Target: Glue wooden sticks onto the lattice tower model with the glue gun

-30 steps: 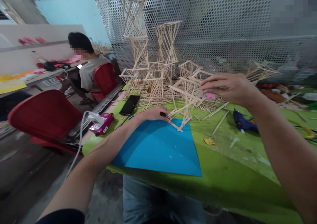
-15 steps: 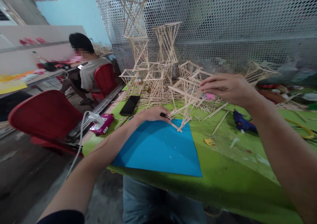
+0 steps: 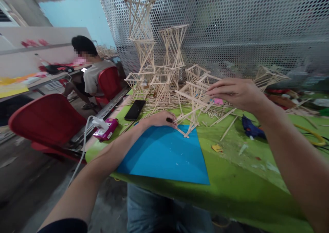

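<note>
On the blue sheet [image 3: 164, 157] stands a small frame of thin wooden sticks [image 3: 191, 98], its lower corner at the sheet's far right. My left hand [image 3: 163, 119] is closed on the frame's lower left corner, with a small dark object at the fingers that I cannot make out. Around the frame's upper right corner, the fingers of my right hand [image 3: 235, 91] are drawn together on a stick. Its fingertips overlap the sticks behind, so the exact contact is partly hidden. A blue glue gun [image 3: 252, 127] lies below my right wrist.
Stacked stick towers [image 3: 144, 51] rise at the back before a perforated metal panel [image 3: 231, 27]. Loose sticks [image 3: 164, 105] lie beneath them. A phone [image 3: 135, 110] and a purple power strip [image 3: 107, 129] sit on the left. A seated person [image 3: 94, 73] is beyond a red chair [image 3: 48, 123].
Hardly anything differs. Both hands keep their places on the stick frame, and the view has shifted very slightly.
</note>
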A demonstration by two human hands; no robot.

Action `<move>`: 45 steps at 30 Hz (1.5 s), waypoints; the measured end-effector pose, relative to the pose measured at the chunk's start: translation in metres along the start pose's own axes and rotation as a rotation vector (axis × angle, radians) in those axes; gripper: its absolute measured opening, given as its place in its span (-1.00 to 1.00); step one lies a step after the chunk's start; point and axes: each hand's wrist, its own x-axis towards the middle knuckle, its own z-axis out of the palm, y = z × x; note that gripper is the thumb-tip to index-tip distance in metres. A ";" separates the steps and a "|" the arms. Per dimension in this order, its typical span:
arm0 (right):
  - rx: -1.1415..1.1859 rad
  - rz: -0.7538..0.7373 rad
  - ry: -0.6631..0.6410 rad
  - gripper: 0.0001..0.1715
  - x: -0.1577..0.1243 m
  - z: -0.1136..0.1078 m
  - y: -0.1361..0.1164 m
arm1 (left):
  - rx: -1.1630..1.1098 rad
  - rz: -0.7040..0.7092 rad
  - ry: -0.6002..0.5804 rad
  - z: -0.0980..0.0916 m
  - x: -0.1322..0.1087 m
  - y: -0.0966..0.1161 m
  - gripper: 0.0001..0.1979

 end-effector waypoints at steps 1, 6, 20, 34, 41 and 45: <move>-0.002 -0.001 0.003 -0.74 0.000 0.000 0.000 | -0.002 0.003 0.000 0.000 0.000 -0.001 -0.72; 0.011 -0.022 0.011 -0.76 0.001 0.000 -0.001 | 0.010 0.033 -0.002 0.000 0.001 -0.007 -0.71; 0.008 -0.045 0.023 -0.77 0.001 0.002 0.004 | 0.026 -0.009 -0.016 0.000 0.000 -0.006 -0.70; 0.025 -0.044 0.020 -0.78 0.000 0.002 0.006 | 0.065 -0.155 0.033 0.001 -0.001 -0.002 -0.56; 0.026 -0.046 0.020 -0.77 0.000 0.002 0.006 | -0.087 -0.196 0.036 0.001 -0.004 0.004 -0.49; 0.019 -0.060 0.025 -0.77 0.000 0.002 0.006 | -0.088 -0.179 0.050 0.002 -0.003 -0.001 -0.45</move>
